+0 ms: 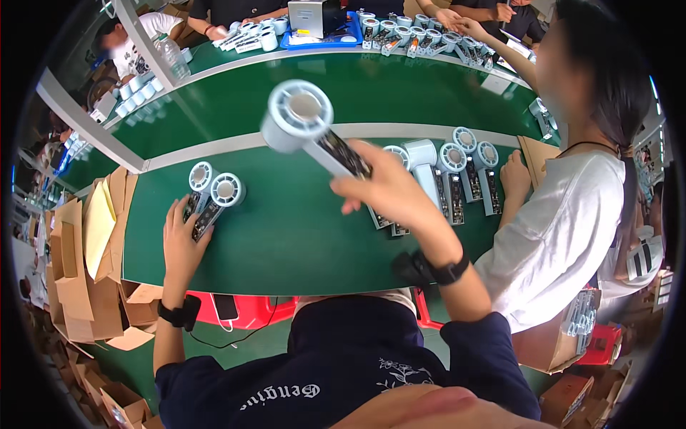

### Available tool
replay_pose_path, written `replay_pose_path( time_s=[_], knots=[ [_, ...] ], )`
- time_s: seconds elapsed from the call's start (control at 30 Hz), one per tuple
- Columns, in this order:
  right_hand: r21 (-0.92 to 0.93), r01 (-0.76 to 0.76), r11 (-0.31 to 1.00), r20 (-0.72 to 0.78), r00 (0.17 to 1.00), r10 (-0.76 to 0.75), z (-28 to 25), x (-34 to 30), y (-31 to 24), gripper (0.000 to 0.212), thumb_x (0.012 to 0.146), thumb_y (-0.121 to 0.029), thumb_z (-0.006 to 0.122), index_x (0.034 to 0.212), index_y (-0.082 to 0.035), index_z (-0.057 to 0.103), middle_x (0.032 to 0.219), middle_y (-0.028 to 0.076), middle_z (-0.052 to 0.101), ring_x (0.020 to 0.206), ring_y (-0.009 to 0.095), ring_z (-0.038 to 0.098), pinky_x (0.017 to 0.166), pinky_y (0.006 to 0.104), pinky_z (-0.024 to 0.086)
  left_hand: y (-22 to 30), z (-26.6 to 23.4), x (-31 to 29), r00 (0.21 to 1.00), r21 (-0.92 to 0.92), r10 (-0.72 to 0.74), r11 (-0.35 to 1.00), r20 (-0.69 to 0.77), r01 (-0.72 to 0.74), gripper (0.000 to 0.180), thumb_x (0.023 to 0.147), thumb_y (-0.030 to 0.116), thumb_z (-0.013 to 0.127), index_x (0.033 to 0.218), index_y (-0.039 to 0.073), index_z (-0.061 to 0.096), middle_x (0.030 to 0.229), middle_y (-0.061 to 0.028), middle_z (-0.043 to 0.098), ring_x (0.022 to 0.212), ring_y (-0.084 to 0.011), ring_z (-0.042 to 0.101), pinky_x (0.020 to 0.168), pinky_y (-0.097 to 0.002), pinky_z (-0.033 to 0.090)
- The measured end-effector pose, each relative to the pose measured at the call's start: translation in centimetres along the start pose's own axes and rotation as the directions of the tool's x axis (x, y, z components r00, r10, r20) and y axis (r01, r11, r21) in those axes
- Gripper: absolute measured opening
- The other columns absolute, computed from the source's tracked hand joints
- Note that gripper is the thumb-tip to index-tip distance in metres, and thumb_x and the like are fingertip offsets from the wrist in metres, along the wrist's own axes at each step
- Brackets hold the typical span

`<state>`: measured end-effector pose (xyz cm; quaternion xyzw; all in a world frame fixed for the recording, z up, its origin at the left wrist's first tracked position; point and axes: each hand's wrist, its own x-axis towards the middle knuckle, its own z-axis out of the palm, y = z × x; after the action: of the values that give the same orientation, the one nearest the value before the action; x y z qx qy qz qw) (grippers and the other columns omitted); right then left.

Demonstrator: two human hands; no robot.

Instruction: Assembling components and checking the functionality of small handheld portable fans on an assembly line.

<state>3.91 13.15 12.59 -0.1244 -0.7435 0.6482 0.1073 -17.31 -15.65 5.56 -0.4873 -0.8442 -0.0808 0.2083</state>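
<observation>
My right hand (389, 184) grips the handle of a pale blue dryer-shaped housing (296, 118), held up above the green table. Its round, spoked head points to the far left, and a dark circuit board shows along the open handle. At the left of the table, two like housings lie side by side, the nearer housing (227, 189) slightly right of the farther housing (201, 175). Around their handles my left hand (184, 239) is closed, thumb on the near side; its grip is partly hidden. Several more housings (454, 161) lie in a group right of my right hand.
Beyond the green table (286, 243), a green belt surface (214, 100) runs across. A person in a white shirt (564, 222) sits close at my right. Open cardboard boxes (86, 286) stand at the left. Across the belt, other people work near many housings and a blue tray (321, 44).
</observation>
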Motion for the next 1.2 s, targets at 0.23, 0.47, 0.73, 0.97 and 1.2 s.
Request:
replay_pose_path(
  time_s=[0.23, 0.47, 0.73, 0.97, 1.2],
  knots=[
    [0.203, -0.163, 0.965, -0.158, 0.968, 0.197, 2.4, -6.9, 5.7, 0.034, 0.088, -0.019, 0.059, 0.112, 0.000, 0.046, 0.077, 0.005, 0.055, 0.054, 0.008, 0.047, 0.048, 0.0211, 0.038, 3.5, 0.8, -1.7, 0.938, -0.021, -0.136, 0.988, 0.319, 0.150, 0.042, 0.074, 0.015, 0.067, 0.109, 0.002, 0.046, 0.101, -0.0210, 0.056, 0.089, -0.0389, 0.056, 0.075, -0.0438, 0.046],
    [0.474, -0.136, 0.870, -0.141, 0.964, 0.227, 2.4, -8.0, 7.8, 0.029, 0.099, -0.032, 0.038, 0.103, -0.003, 0.044, 0.077, 0.005, 0.051, 0.057, 0.008, 0.044, 0.046, 0.0215, 0.034, 4.2, 0.5, 1.8, 0.792, -0.543, 0.127, 0.790, 0.598, 0.284, 0.039, 0.088, 0.028, 0.057, 0.115, 0.004, 0.043, 0.078, -0.0126, 0.056, 0.064, -0.0261, 0.056, 0.056, -0.0370, 0.044],
    [0.547, -0.116, 0.829, -0.102, 0.974, 0.203, 4.6, -9.3, 8.4, 0.027, 0.100, -0.026, 0.034, 0.111, -0.003, 0.041, 0.077, 0.003, 0.051, 0.055, 0.005, 0.041, 0.048, 0.0200, 0.033, 10.2, 1.8, 0.0, 0.602, -0.474, 0.216, -0.439, 0.769, 0.763, 0.040, 0.098, 0.036, 0.035, 0.121, 0.003, 0.043, 0.072, -0.0008, 0.041, 0.052, -0.0065, 0.037, 0.044, -0.0218, 0.033],
    [0.473, 0.000, 0.881, -0.236, 0.964, 0.127, 6.5, -9.2, 10.8, 0.026, 0.100, -0.025, 0.034, 0.109, -0.003, 0.042, 0.079, 0.005, 0.050, 0.057, 0.007, 0.044, 0.049, 0.0199, 0.034, 16.8, 2.5, -1.9, 0.662, -0.434, 0.139, -0.654, 0.737, 0.620, 0.041, 0.099, 0.031, 0.031, 0.127, 0.002, 0.038, 0.077, -0.0021, 0.043, 0.052, -0.0076, 0.038, 0.042, -0.0226, 0.033],
    [0.400, 0.108, 0.910, -0.360, 0.932, 0.048, 7.4, -8.6, 11.8, 0.024, 0.099, -0.022, 0.035, 0.111, -0.002, 0.041, 0.081, 0.005, 0.050, 0.058, 0.008, 0.045, 0.051, 0.0200, 0.036, 21.1, 3.5, -1.4, 0.807, -0.721, -0.120, -0.538, 0.578, 0.437, 0.037, 0.100, 0.026, 0.031, 0.129, 0.002, 0.034, 0.081, -0.0035, 0.047, 0.052, -0.0076, 0.045, 0.041, -0.0223, 0.036]
  ],
)
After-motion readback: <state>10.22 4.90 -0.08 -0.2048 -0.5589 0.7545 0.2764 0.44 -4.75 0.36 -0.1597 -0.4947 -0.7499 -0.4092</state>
